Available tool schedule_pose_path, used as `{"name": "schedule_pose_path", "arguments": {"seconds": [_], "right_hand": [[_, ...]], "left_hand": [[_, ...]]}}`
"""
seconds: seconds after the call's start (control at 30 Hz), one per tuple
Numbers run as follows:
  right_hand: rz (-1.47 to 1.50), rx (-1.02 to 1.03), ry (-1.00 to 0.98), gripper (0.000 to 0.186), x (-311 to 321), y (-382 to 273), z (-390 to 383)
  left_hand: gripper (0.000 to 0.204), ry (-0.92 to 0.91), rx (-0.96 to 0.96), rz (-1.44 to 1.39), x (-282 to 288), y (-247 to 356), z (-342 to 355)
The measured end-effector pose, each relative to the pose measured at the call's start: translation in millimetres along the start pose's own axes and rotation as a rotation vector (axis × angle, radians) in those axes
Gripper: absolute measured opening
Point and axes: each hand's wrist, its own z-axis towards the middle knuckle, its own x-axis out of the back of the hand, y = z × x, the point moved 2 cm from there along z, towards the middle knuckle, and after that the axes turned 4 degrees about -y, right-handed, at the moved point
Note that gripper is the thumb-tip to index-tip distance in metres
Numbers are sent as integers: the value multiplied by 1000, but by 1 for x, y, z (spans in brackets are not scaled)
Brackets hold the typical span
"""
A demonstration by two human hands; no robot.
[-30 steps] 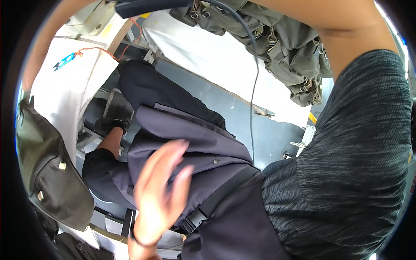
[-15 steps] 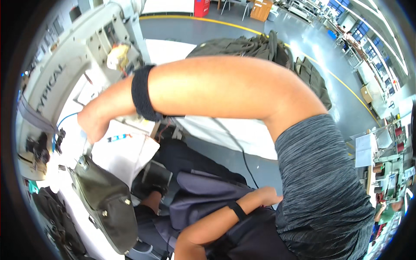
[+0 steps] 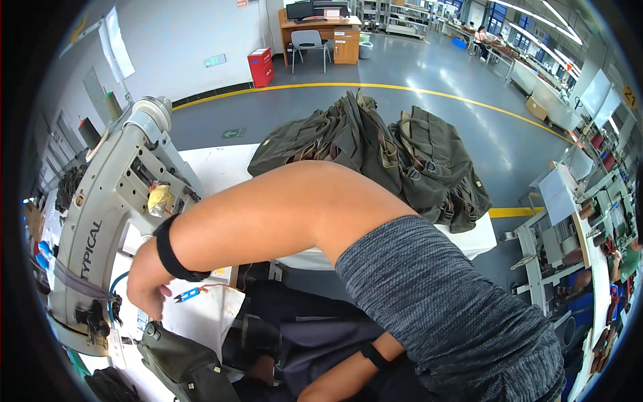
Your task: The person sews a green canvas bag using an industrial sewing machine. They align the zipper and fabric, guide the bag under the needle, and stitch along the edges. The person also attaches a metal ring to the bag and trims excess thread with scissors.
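Observation:
My right arm, in a grey sleeve with a black wrist band, reaches across to the white sewing machine point(image 3: 90, 234). My right hand point(image 3: 144, 281) hangs beside the machine, thumb apart and a finger stretched down. That fingertip is close to the top of an olive-green bag point(image 3: 184, 365) lying on the table point(image 3: 201, 328); whether they touch I cannot tell. Some fingers are hidden behind the hand. Blue thread snips point(image 3: 187, 295) on an orange cord lie to the right of the hand. Of my left arm only the forearm point(image 3: 355, 372) shows; the left hand is hidden behind my right sleeve.
Olive bags point(image 3: 375, 147) are heaped on a white table beyond my arm. A dark bag point(image 3: 110, 385) lies at the lower left. Thread cones point(image 3: 88, 134) stand on the machine. Farther off are a red box point(image 3: 261, 68), a grey chair point(image 3: 309, 45) and another workbench at right.
The view has swung up, so the scene sits lower. My left hand, visible at my waist before, is now hidden behind the right sleeve. My right hand stays beside the machine.

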Motion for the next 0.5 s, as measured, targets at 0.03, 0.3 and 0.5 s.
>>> {"name": "schedule_pose_path", "arguments": {"seconds": [0.03, 0.3, 0.5], "right_hand": [[-56, -37, -60, 59, -7, -2, 2], [-147, -18, -213, 50, -48, -16, -31], [-224, 48, -199, 47, -52, -19, -18]], "left_hand": [[35, 1, -7, 0, -1, 2, 1], [33, 121, -92, 59, 17, 26, -2], [31, 401, -179, 234, 59, 57, -38]]}}
